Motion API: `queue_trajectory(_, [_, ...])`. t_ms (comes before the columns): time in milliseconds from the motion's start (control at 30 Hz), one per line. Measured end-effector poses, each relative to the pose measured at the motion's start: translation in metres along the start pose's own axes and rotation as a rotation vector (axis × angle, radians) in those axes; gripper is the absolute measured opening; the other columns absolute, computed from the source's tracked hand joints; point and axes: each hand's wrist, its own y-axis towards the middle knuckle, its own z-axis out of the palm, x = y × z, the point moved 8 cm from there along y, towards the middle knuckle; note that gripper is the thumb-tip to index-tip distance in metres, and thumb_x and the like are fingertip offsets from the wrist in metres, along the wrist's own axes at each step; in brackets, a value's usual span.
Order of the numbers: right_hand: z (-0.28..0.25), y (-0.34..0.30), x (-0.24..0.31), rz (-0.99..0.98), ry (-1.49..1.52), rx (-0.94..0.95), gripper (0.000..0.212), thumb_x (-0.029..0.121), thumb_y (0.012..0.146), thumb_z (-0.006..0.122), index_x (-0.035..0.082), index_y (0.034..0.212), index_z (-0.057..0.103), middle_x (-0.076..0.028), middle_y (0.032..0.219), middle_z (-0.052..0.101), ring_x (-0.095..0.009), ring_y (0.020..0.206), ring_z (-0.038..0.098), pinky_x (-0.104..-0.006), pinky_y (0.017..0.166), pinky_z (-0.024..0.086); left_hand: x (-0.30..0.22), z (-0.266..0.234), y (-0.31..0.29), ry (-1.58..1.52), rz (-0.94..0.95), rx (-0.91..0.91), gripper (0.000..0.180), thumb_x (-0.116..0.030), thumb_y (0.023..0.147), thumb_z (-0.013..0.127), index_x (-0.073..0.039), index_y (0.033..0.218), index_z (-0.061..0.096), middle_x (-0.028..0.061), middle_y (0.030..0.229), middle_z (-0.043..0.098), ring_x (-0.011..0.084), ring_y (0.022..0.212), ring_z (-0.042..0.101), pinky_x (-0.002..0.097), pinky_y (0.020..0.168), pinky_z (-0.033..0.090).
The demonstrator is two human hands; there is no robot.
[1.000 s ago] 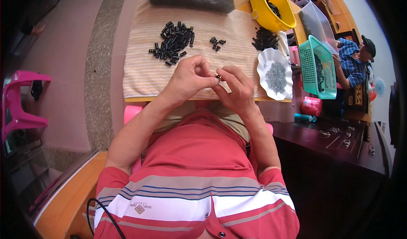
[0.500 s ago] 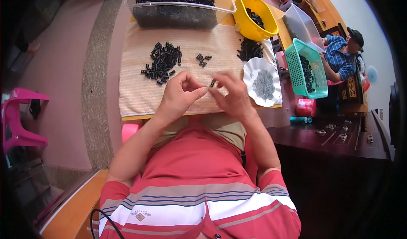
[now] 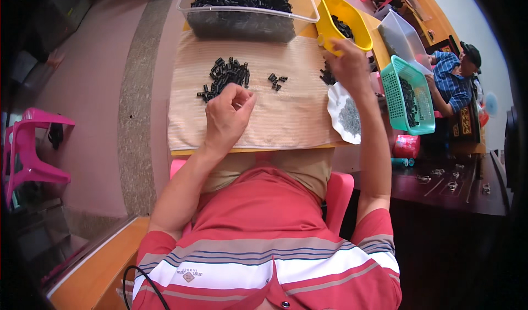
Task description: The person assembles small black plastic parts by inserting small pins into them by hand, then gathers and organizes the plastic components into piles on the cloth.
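Head view, as it reaches my end:

Left hand: fingers curled, thumb near the forefinger; whether the tips meet, or on what, I cannot tell; it hangs at the near edge of the pile of black tubes, perhaps because that is its nearest stock.

Right hand: blurred, arm outstretched; I cannot tell its opening or any hold; it is over the heap of black bits, partly covering it, just before the tub, yellow, holding black pieces.

Cluster: a few black tubes, apart from the pile, I suppose to prevent mixing.

Plate: white, wavy-rimmed; clear pieces inside, contained, I judge, against scattering.

Bin: clear, full of black tubes; at the far side, presumably leaving the middle for handwork.

Towel: under pile and cluster; likely there to stop rolling.
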Motion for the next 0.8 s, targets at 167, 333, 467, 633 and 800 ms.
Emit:
queue_trajectory(167, [0.056, -0.036, 0.084, 0.002, 0.357, 0.274, 0.023, 0.013, 0.085, 0.079, 0.002, 0.104, 0.074, -0.01, 0.092, 0.07, -0.021, 0.068, 0.067, -0.0315, 0.064, 0.054, 0.011, -0.022, 0.009, -0.281, -0.031, -0.17, 0.009, -0.004, 0.093, 0.072, -0.002, 0.092, 0.063, 0.0035, 0.085, 0.072, 0.0065, 0.073, 0.065, 0.0232, 0.066, 0.052])
queue_trajectory(333, [0.078, -0.038, 0.119, -0.045, 0.275, 0.396, 0.025, 0.022, 0.088, 0.074, 0.004, 0.106, 0.073, -0.013, 0.101, 0.07, -0.033, 0.09, 0.069, -0.0425, 0.08, 0.054, 0.02, -0.043, 0.018, -0.413, -0.088, -0.311, 0.012, -0.002, 0.094, 0.07, 0.0, 0.1, 0.059, 0.0073, 0.096, 0.071, 0.0076, 0.081, 0.065, 0.0218, 0.074, 0.053])
queue_trajectory(467, [0.094, -0.032, 0.136, -0.072, 0.231, 0.434, 0.027, 0.023, 0.089, 0.072, 0.005, 0.108, 0.073, -0.013, 0.103, 0.069, -0.033, 0.094, 0.069, -0.0436, 0.081, 0.054, 0.019, -0.042, 0.015, -0.399, -0.062, -0.312, 0.011, -0.002, 0.094, 0.069, 0.0, 0.099, 0.06, 0.0065, 0.095, 0.07, 0.0072, 0.082, 0.064, 0.0217, 0.074, 0.053])
queue_trajectory(633, [0.124, -0.027, 0.139, -0.022, 0.086, 0.537, 0.024, 0.026, 0.089, 0.069, 0.008, 0.104, 0.072, -0.014, 0.099, 0.068, -0.034, 0.094, 0.068, -0.0462, 0.08, 0.054, 0.022, -0.039, 0.016, -0.433, -0.069, -0.291, 0.011, -0.002, 0.094, 0.069, -0.001, 0.099, 0.06, 0.0048, 0.094, 0.07, 0.0066, 0.08, 0.063, 0.0218, 0.072, 0.052])
queue_trajectory(800, [0.13, -0.023, 0.144, 0.009, 0.079, 0.508, 0.021, 0.024, 0.088, 0.068, 0.007, 0.1, 0.072, -0.015, 0.095, 0.067, -0.035, 0.092, 0.068, -0.0471, 0.08, 0.054, 0.018, -0.036, 0.015, -0.439, -0.075, -0.281, 0.011, -0.002, 0.094, 0.07, -0.001, 0.099, 0.06, 0.0037, 0.092, 0.069, 0.0059, 0.077, 0.062, 0.0215, 0.07, 0.052])
